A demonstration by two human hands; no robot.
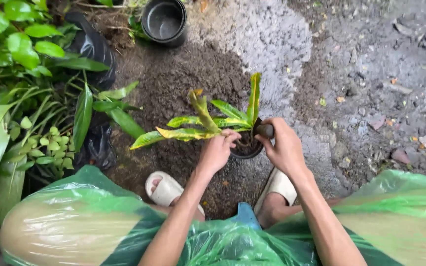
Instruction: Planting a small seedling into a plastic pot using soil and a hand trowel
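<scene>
Standing already in the small black plastic pot [246, 148], the yellow-green leafy plant [208, 123] is steadied by the left hand [216, 151], fingers pinched at its stem; the pot rim is gripped by the curled right hand [283, 145]; soil filling seems left

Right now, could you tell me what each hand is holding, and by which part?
The right hand grips the rim of the small black pot. The left hand pinches the plant at the base of its stem.

Your left hand [216, 151] pinches glossy, waxy leaves [193, 129]; your right hand [283, 145] grips a smooth black plastic pot [246, 148] of crumbly soil. Beyond your grip lies rough, damp earth [183, 79]; below it, shiny translucent green plastic sheeting [99, 216].
</scene>
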